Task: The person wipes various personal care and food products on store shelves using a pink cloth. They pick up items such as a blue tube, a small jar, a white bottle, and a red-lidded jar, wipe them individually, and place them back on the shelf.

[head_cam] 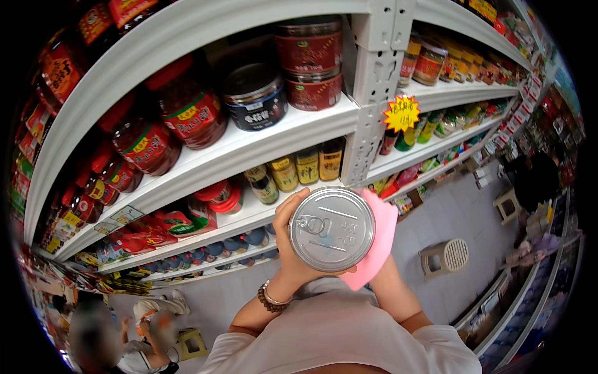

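A round container [332, 229] with a clear-looking pull-ring lid is held up in front of my chest, its top facing me. My left hand [286, 224] wraps around its left side and underneath. On the right, a pink cloth [379, 233] lies against the container's side. My right hand [384, 276] is behind that cloth and presses it there; its fingers are hidden. Just beyond stands a white metal shelf [261, 140]. On its upper level are a black-labelled jar [256, 100], stacked dark-red jars [314, 91] and red-lidded jars [194, 110].
Bottles [306, 166] stand on the shelf level below. A yellow star-shaped price tag [402, 113] hangs by the upright post [366, 117]. A plastic stool [444, 258] is on the floor at right. People [149, 341] are at lower left, another person [535, 180] at far right.
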Demonstrator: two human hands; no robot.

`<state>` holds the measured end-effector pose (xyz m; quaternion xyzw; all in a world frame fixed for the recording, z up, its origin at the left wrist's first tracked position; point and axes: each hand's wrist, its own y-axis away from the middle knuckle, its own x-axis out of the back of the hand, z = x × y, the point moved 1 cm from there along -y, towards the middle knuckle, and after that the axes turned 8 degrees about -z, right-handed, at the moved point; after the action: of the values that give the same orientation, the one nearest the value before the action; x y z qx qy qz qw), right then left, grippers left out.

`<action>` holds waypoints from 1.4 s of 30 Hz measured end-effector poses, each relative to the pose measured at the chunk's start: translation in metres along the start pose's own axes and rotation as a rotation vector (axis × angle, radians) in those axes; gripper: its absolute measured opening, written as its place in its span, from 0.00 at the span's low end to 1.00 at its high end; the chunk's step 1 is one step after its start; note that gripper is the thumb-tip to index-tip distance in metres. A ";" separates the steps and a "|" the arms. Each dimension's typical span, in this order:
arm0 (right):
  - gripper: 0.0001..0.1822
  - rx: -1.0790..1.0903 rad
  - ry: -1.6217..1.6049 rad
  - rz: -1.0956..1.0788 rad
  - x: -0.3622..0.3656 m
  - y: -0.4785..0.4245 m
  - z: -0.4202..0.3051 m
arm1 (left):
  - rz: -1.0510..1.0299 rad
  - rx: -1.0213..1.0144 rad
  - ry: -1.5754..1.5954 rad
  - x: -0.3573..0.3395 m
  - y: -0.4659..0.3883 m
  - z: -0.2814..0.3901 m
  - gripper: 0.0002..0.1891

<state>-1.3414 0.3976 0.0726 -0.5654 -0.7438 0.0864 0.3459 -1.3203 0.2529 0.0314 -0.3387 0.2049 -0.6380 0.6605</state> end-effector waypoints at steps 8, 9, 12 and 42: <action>0.35 0.141 0.114 0.139 -0.037 0.026 0.034 | 0.019 -0.142 -0.196 -0.001 -0.013 -0.005 0.64; 0.34 0.141 0.112 0.117 -0.034 0.024 0.029 | 0.026 -0.172 -0.197 -0.001 -0.015 -0.003 0.62; 0.33 0.137 0.081 0.052 -0.029 0.020 0.017 | 0.048 -0.185 -0.220 0.000 -0.013 -0.005 0.59; 0.10 -0.177 -0.155 0.049 -0.013 -0.015 0.050 | -0.059 -0.113 -0.497 0.006 -0.002 0.000 0.52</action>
<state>-1.3824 0.3941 0.0377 -0.6034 -0.7588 0.0724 0.2341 -1.3208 0.2468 0.0343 -0.5274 0.0616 -0.5417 0.6517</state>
